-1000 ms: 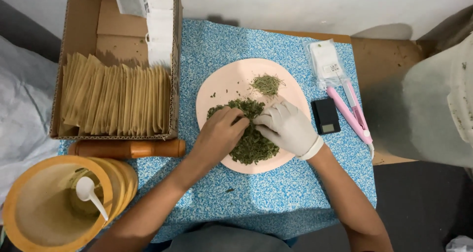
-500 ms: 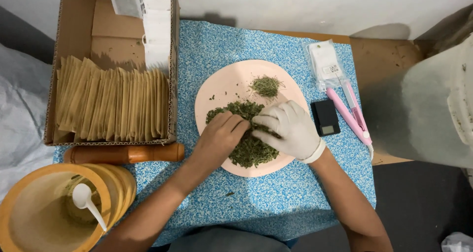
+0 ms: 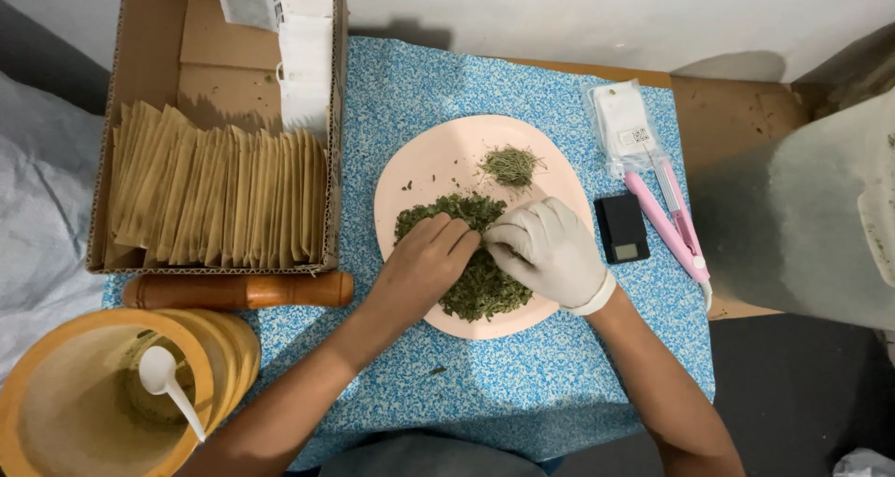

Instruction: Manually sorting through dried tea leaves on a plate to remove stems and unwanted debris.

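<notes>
Since a second ago, my left hand point(image 3: 424, 258) and gloved right hand point(image 3: 550, 251) stay pinching dried leaves point(image 3: 480, 286); pile unchanged, plate point(image 3: 419, 165) twelve o'clock bare.

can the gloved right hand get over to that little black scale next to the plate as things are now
Probably yes. The gloved right hand rests on the dried green leaves, and the small black scale lies just beside the pink plate on that side, with nothing between them.

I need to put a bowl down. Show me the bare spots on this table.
Free: blue cloth between the plate and the near edge, and the strip above the plate, beside the cardboard box. Crowded: right of the plate, with scale, pink sealer and bag.
</notes>
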